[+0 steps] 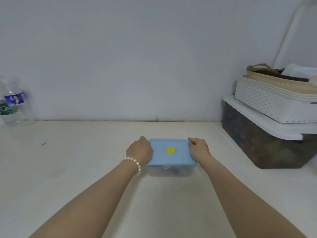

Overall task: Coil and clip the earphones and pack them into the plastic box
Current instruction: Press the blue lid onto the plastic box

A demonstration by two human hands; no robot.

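Both hands are gripping the plastic box from opposite ends. Left hand is curling over the left edge of the lid, its fingers hidden down the side; right hand is clasping the right edge, fingertips resting on top of the lid near the far corner. A pearl bracelet is circling the left wrist.

Between the hands, the box is sitting flat on the white table, its long axis running left to right from one hand to the other, its short sides facing the palms. It is looking like a clear, rectangular tub with rounded corners, closed by a light blue lid with a round yellow knob at the centre. Through the near wall something purplish and a pale loop are showing, too blurred to make out.

Well beyond the left hand, a clear water bottle is standing against the wall. Off past the right hand, a dark storage bin with a white lid is carrying a white perforated basket, with a woven basket on top.
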